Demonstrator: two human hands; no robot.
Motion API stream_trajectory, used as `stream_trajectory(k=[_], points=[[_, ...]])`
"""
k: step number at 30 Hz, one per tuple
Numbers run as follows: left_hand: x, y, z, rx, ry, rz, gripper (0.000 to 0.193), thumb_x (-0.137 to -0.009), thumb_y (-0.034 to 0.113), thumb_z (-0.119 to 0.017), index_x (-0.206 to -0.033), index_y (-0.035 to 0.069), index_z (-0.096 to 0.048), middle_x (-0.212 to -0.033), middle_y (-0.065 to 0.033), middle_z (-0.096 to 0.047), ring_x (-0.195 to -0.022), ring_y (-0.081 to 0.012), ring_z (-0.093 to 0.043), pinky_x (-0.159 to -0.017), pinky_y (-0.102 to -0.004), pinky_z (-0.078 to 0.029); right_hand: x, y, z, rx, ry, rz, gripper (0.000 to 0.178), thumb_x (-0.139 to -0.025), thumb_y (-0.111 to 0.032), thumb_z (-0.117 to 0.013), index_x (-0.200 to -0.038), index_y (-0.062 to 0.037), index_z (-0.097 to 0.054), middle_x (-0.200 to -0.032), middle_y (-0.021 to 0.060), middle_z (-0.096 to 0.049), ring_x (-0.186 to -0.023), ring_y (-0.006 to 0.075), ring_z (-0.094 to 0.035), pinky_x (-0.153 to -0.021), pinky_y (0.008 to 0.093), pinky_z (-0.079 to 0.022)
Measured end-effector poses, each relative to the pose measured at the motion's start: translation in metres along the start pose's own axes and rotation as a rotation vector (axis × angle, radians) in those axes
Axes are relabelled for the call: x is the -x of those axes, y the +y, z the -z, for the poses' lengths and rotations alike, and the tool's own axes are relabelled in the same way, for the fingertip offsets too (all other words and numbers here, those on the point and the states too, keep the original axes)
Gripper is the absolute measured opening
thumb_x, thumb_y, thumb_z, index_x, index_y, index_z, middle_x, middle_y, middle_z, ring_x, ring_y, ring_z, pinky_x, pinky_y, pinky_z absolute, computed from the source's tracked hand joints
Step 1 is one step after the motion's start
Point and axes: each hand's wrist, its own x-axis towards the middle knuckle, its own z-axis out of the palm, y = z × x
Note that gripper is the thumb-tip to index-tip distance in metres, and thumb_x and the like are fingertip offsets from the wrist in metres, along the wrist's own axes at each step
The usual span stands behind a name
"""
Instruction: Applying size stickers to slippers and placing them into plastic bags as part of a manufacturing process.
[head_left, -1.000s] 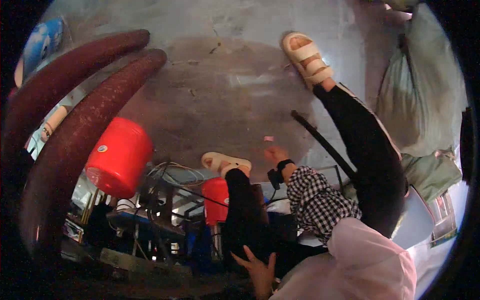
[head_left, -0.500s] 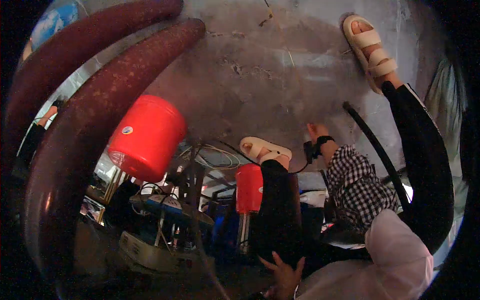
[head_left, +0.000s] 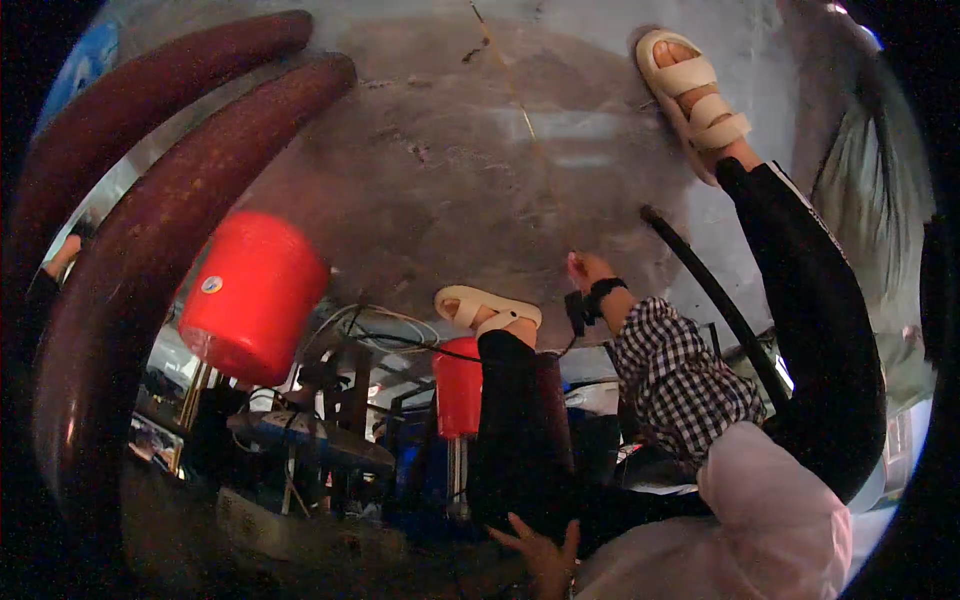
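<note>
My right hand [head_left: 598, 272] hangs over the grey floor, below a black-and-white checked sleeve. Its fingers look curled together, and a small pinkish bit shows at their tips; what it is I cannot make out. A dark strap with a small black device [head_left: 580, 312] sits at that wrist, and a black cable runs from it to the left. At the lower edge, my left hand [head_left: 545, 560] has its fingers spread, with nothing seen in it. It is close to my black-trousered left leg [head_left: 515, 430]; whether they touch I cannot tell.
Two thick dark-red curved bars [head_left: 190, 190] fill the left side. Beside them stands a large red cylinder-shaped thing [head_left: 255, 300], with a smaller red one [head_left: 458, 390] farther right. Loose pale cables [head_left: 390, 318] lie near my left sandal [head_left: 490, 308]. A black tube [head_left: 710, 290] slants beside my right leg.
The whole view has shifted, so the floor, red things and legs appear farther left. My right hand stays hanging and my left hand keeps its fingers spread.
</note>
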Motion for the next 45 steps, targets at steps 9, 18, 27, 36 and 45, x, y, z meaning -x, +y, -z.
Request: stream_trajectory(k=[9,18,27,36,45], points=[[-0.043,0.006,-0.005,0.127,0.089,-0.188,0.103,-0.083,0.041,-0.074,-0.151,-0.002,-0.01,-0.143,-0.0481,0.012,-0.136,-0.064,-0.007,-0.115,-0.0503,-0.024,0.199,-0.105,-0.15,-0.447,-0.39,0.176,0.011,-0.095,-0.019,-0.06,-0.094,-0.008,-0.058,-0.086,0.0043,-0.061,-0.076,0.0132,-0.06,-0.065,0.0279,-0.048],[-0.172,-0.042,-0.027,0.089,0.371,-0.388,0.109,-0.084,0.049,-0.07,-0.155,0.014,0.004,-0.141,-0.0512,0.011,-0.132,-0.0685,-0.006,-0.109,-0.0576,-0.031,0.336,-0.334,-0.295,-0.428,-0.355,0.701,0.018,-0.099,-0.022,-0.057,-0.109,-0.0075,-0.055,-0.091,0.0011,-0.061,-0.074,0.0079,-0.054,-0.065,0.0217,-0.042],[-0.227,-0.034,0.031,-0.108,0.432,-0.418,0.106,-0.083,0.063,-0.061,-0.155,0.026,0.008,-0.137,-0.0538,-0.012,-0.123,-0.072,-0.025,-0.101,-0.0686,-0.03,0.498,-0.403,-0.268,-0.416,-0.64,1.121,0.019,-0.101,-0.017,-0.052,-0.113,-0.0025,-0.053,-0.1,0.0089,-0.064,-0.084,0.0149,-0.064,-0.074,0.028,-0.054],[-0.251,0.042,0.035,-0.705,0.754,-0.204,0.056,-0.09,0.042,-0.06,-0.138,0.016,-0.051,-0.136,-0.0305,-0.045,-0.108,-0.0438,-0.056,-0.092,-0.0511,-0.046,0.486,-0.311,-0.302,0.001,-1.11,0.958,0.016,-0.1,-0.016,-0.053,-0.108,-0.0024,-0.054,-0.103,0.0109,-0.062,-0.094,0.0182,-0.065,-0.079,0.0304,-0.053],[-0.192,0.0,-0.016,0.66,0.942,-0.781,0.028,-0.088,0.011,-0.059,-0.115,0.003,-0.06,-0.107,-0.0177,-0.064,-0.098,-0.0368,-0.062,-0.084,-0.0443,-0.05,0.522,-0.246,-0.311,0.498,-0.971,1.801,0.01,-0.083,0.001,-0.064,-0.087,-0.0067,-0.069,-0.094,0.0093,-0.066,-0.088,0.0233,-0.061,-0.079,0.0328,-0.048]])
